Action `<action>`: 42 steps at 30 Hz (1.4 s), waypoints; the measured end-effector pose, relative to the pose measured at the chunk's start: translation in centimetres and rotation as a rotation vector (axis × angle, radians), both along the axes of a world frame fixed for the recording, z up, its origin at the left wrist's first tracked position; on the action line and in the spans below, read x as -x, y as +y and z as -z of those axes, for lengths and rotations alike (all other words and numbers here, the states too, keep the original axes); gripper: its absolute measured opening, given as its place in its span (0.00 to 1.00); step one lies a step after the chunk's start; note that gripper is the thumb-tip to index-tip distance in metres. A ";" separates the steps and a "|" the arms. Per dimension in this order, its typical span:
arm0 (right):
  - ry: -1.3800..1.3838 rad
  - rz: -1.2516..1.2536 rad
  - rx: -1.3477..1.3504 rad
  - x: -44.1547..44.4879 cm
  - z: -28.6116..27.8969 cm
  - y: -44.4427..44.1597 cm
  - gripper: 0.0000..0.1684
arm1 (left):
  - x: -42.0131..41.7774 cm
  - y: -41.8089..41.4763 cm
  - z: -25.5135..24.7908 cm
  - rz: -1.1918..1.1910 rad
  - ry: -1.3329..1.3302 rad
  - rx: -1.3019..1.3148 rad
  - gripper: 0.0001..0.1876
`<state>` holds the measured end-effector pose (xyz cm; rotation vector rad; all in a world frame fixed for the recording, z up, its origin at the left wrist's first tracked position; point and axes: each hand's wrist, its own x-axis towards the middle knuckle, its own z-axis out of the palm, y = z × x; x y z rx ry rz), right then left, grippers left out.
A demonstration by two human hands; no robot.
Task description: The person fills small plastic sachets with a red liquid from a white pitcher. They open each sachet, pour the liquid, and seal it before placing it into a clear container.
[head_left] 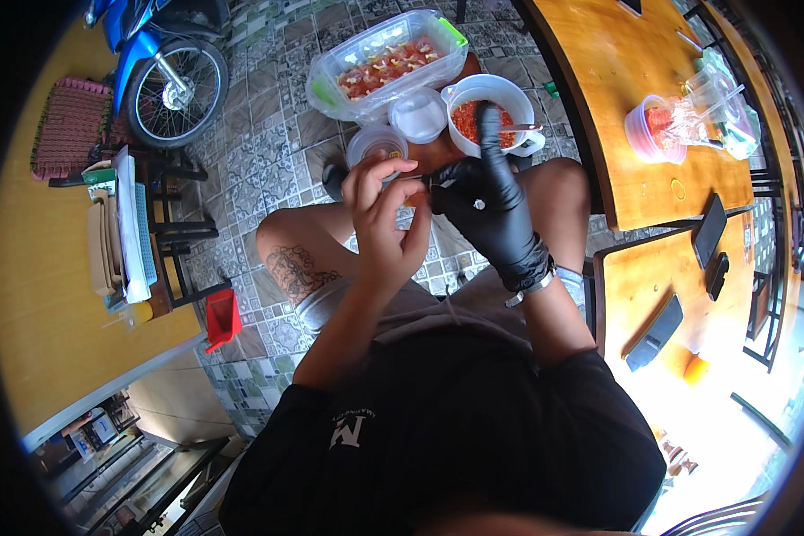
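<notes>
My bare left hand point(392, 221) and my black-gloved right hand point(492, 208) meet above my lap, fingertips close together. Something small and thin seems to lie between them, with an orange tint beneath; what it is cannot be made out. The gloved thumb points away from me, over a white measuring jug point(526, 100) of chopped red chilli mixture point(465, 117) with a metal spoon handle point(522, 127) across it. Beyond my left fingers stands a clear round tub point(368, 144), partly hidden. A lidded or empty-looking round plastic tub point(417, 115) sits beside it.
A long clear box point(388, 67) with green clips holds red-sauced food pieces. Wooden tables stand right point(596, 80) and left point(53, 321); the right one carries a plastic cup point(650, 130) and a yellow rubber band point(678, 189). A blue motorbike point(167, 87) and red dustpan point(221, 321) stand left.
</notes>
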<state>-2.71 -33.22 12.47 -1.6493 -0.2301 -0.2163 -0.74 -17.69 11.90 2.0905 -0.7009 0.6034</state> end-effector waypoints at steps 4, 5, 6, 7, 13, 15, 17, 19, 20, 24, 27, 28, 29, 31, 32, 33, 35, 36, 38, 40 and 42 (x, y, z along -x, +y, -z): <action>-0.050 0.025 -0.014 -0.2 0.0 1.0 0.54 | 0.1 -0.2 0.2 -0.011 0.016 0.021 0.08; -0.091 0.014 0.029 -0.2 0.0 1.0 0.53 | 0.0 -0.2 0.6 -0.026 0.021 0.055 0.07; -0.131 0.003 0.072 0.1 -0.1 1.0 0.52 | 0.1 -0.4 1.3 0.010 0.219 0.299 0.06; -0.172 -0.007 0.114 0.3 -0.1 1.0 0.51 | 0.3 -0.8 2.2 0.048 0.417 0.544 0.05; 0.107 -0.080 -0.453 0.8 0.8 0.7 0.55 | 0.5 -0.7 3.0 0.175 0.816 0.937 0.04; 0.198 0.000 -0.713 0.6 -0.8 0.6 0.56 | 0.3 -0.8 2.9 0.113 0.597 0.716 0.04; 0.261 0.063 -0.594 0.4 -2.1 1.0 0.57 | 0.2 -0.7 2.0 0.009 0.301 0.438 0.05; 0.192 0.088 -0.417 0.3 -1.9 1.1 0.57 | -0.6 0.0 0.9 -0.034 0.027 0.135 0.07; 0.094 0.078 -0.298 0.0 -1.2 1.1 0.57 | -0.6 0.2 0.5 -0.025 0.006 0.087 0.07; -0.127 -0.016 0.247 -0.6 -1.4 0.4 0.56 | -0.3 0.4 0.0 -0.008 -0.021 -0.023 0.09; -0.175 0.029 0.106 -0.9 -0.5 1.0 0.51 | -0.4 0.1 0.9 -0.037 0.050 0.119 0.07; -0.177 0.031 0.163 -0.5 -0.7 0.8 0.47 | -0.3 -0.1 1.5 -0.051 0.082 0.193 0.06; -0.193 0.011 0.211 -0.2 -0.8 1.0 0.46 | 0.0 -0.5 2.0 -0.009 0.309 0.435 0.05; -0.225 -0.026 0.308 0.0 -0.9 1.2 0.44 | 0.7 -1.2 2.7 0.084 0.761 0.919 0.03; -0.270 -0.046 0.379 0.0 -0.3 1.0 0.42 | 0.8 -1.1 2.9 0.128 0.773 0.938 0.03; -0.192 -0.038 0.220 0.2 0.6 1.0 0.42 | 0.9 -1.3 3.3 0.148 0.871 1.030 0.03; -0.040 -0.029 -0.103 0.7 1.8 1.3 0.43 | 1.1 -1.3 4.0 0.180 1.064 1.210 0.04; 0.133 -0.100 -0.467 0.8 1.6 0.9 0.46 | 1.2 -1.6 4.1 0.155 1.004 1.190 0.05; 0.210 0.032 -0.688 0.7 0.1 1.4 0.49 | 0.9 -1.7 3.5 0.138 0.824 1.012 0.04; 0.245 0.051 -0.761 0.5 0.5 1.0 0.56 | 0.7 -1.4 3.0 0.076 0.554 0.696 0.04; 0.266 0.076 -0.515 0.6 -0.6 0.5 0.60 | 0.3 -0.7 2.7 -0.013 0.245 0.369 0.06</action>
